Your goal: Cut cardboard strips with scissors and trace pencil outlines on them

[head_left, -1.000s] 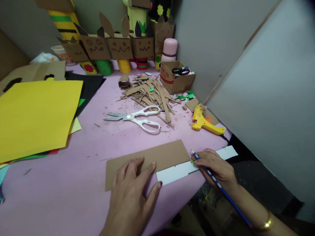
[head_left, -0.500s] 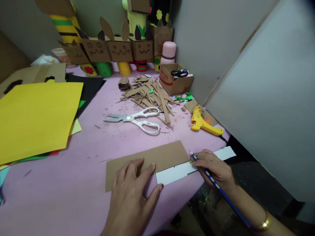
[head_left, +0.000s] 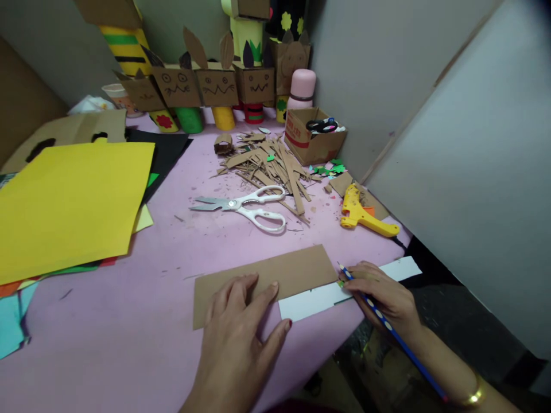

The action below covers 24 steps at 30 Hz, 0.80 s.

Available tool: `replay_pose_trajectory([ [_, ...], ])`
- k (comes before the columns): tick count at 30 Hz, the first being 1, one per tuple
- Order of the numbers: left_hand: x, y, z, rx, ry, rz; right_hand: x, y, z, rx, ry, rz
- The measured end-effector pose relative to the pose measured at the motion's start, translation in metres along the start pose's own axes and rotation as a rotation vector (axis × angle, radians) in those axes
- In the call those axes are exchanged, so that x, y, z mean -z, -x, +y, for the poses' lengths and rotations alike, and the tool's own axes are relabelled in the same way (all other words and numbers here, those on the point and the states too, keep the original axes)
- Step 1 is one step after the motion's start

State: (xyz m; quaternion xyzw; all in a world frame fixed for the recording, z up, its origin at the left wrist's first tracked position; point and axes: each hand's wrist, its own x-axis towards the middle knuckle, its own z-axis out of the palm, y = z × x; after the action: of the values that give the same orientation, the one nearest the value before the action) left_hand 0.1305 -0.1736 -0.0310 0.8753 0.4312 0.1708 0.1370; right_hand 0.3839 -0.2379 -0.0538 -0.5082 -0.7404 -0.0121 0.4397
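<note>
A brown cardboard piece [head_left: 297, 269] lies near the table's front edge, with a white strip [head_left: 307, 304] along its lower right side. My left hand [head_left: 241, 327] rests with spread fingers on the cardboard, its thumb just below the strip's left end. In my right hand [head_left: 383, 292] is a blue pencil [head_left: 387, 324], its tip close to the cardboard's right corner. That hand also lies over the strip and hides its middle. Whether the pencil tip touches the cardboard, I cannot tell.
White-handled scissors [head_left: 241, 205] lie beyond the cardboard, before a heap of cardboard scraps [head_left: 275, 166]. A yellow glue gun [head_left: 365, 215] is at the right, near a small box [head_left: 316, 146]. Yellow sheets [head_left: 73, 212] cover the left. Cardboard animal figures [head_left: 217, 86] stand behind.
The whole view has shifted, so everything appears slightly farther right. Both hands, the pencil, the cardboard and the strip keep nearly the same places relative to each other.
</note>
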Motion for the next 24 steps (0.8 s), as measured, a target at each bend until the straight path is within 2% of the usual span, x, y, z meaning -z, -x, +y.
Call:
replay_pose_trajectory([
  [15, -0.0007, 0.0008, -0.0008, 0.031, 0.021, -0.023, -0.0018, 0.0013, 0.0015, -0.004, -0.058, 0.002],
  [24, -0.004, -0.0014, -0.0004, -0.053, -0.077, -0.013, -0.003, -0.0013, 0.0034, -0.038, -0.075, -0.004],
])
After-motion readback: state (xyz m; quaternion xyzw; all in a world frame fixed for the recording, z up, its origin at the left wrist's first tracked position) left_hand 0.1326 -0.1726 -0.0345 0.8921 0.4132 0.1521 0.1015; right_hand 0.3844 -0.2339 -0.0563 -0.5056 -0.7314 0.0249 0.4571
